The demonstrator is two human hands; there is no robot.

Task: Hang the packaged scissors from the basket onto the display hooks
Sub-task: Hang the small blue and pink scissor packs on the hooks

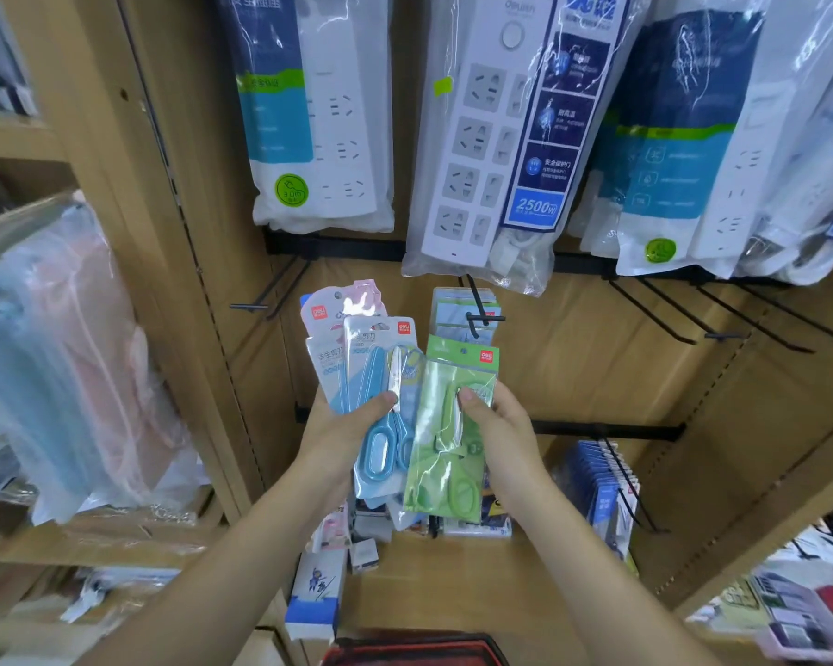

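While I watch through the head camera, clear-bagged goods [68, 353] crowd the shelf at far left, and a bare black hook [251, 307] juts from the wooden back panel just right of them. My left grip [342, 435] is curled round a fan of packs, thumb pressed on the front blue scissors pack [381, 377], with a paler pack and a pink-topped pack [357, 298] spread behind it. Low at the frame's bottom edge, the red rim of the basket [405, 646] shows between my forearms. Lying against the blue pack's right edge, the green scissors pack [438, 449] is pinched by my right grip [501, 430], thumb on the front and fingers behind. Both packs are held upright before the panel, the green one just below a loaded hook [485, 319] carrying a few hung packs [453, 305]. Bagged power strips [472, 151] hang above. Further right, several empty hooks [722, 335] stick out from the rail, well apart from my hands.
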